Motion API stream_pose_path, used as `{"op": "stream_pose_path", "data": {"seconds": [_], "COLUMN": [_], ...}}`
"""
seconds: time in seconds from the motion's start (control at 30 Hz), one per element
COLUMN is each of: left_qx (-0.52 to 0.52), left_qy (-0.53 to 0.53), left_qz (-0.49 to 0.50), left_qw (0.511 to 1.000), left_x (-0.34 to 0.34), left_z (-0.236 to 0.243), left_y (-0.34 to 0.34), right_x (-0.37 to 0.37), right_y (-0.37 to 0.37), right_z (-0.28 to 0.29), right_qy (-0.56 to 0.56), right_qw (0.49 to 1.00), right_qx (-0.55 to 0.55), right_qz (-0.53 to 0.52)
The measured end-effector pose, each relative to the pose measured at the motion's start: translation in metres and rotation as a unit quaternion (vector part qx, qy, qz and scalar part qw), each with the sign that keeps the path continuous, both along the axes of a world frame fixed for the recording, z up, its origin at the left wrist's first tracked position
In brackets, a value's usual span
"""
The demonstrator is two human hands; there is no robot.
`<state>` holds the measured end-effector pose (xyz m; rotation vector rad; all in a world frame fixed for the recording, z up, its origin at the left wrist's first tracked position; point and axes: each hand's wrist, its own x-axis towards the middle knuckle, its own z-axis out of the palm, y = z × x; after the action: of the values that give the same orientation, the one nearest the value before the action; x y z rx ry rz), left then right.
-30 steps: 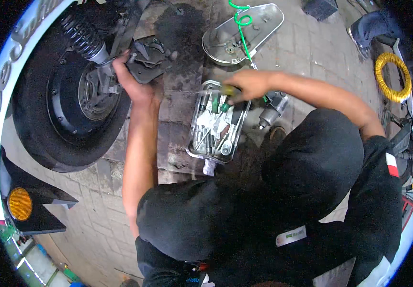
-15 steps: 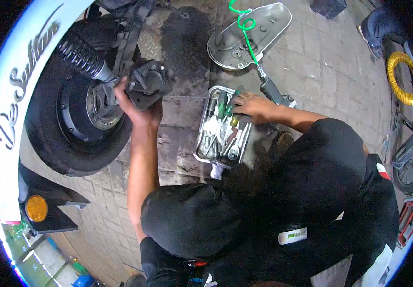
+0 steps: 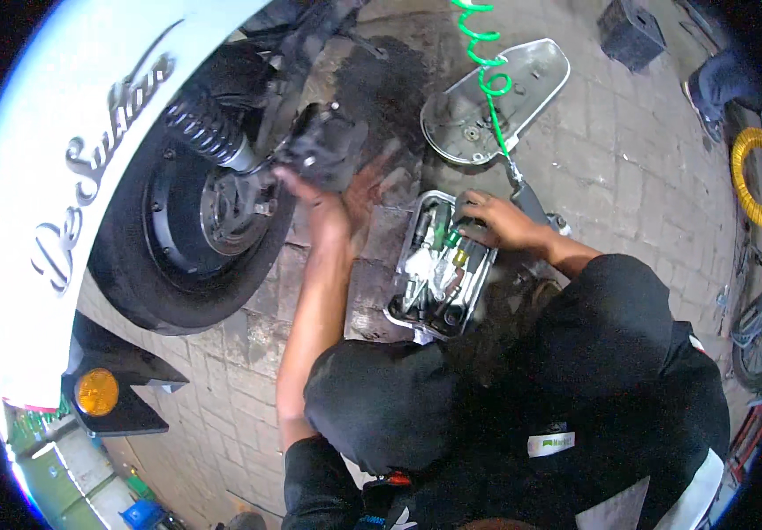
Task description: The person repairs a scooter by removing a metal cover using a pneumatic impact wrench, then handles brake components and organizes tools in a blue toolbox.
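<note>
My left hand (image 3: pixel 335 216) has its fingers spread, just below a dark metal part (image 3: pixel 323 137) at the wheel hub; that part is blurred by motion. Whether the fingertips touch it is hard to see. Over the far right side of a metal tool tray (image 3: pixel 392 305), my right hand (image 3: pixel 509 223) is curled down among the tools, its fingertips partly hidden. Close to those fingers lies a green-handled tool (image 3: pixel 453 239). Sockets, wrenches and a crumpled clear plastic bag (image 3: pixel 420 264) fill the tray.
At left stand a wheel (image 3: pixel 125 274), a coil-spring shock absorber (image 3: pixel 210 128) and a white body panel (image 3: pixel 18 327). Beyond the tray lie an air tool (image 3: pixel 533 205) on a green coiled hose (image 3: pixel 494 84) and a metal cover (image 3: pixel 535 75). A yellow hose coil (image 3: pixel 739 168) is at right.
My left hand has let go of the dark metal part and its fingers have opened. The right hand stays at the tray, its fingers more curled. The whole view has shifted.
</note>
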<state>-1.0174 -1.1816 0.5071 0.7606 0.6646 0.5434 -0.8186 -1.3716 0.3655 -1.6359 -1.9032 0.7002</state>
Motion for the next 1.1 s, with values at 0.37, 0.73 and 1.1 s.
{"op": "stream_pose_path", "data": {"seconds": [0.37, 0.73, 1.1], "left_qx": [0.115, 0.115, 0.126], "left_qy": [0.057, -0.002, 0.103], "left_qz": [0.086, 0.092, 0.015], "left_qw": [0.988, 0.989, 0.987], "left_x": [-0.019, -0.035, -0.133], "left_z": [-0.097, -0.093, -0.110], "left_y": [0.050, 0.031, 0.039], "right_x": [-0.010, 0.001, -0.015], "right_y": [-0.001, -0.018, 0.011], "right_z": [0.007, -0.014, 0.011], "right_qy": [-0.002, 0.092, 0.098], "right_qw": [1.000, 0.996, 0.994], "right_qx": [0.003, 0.003, 0.016], "right_qz": [-0.006, 0.013, 0.049]}}
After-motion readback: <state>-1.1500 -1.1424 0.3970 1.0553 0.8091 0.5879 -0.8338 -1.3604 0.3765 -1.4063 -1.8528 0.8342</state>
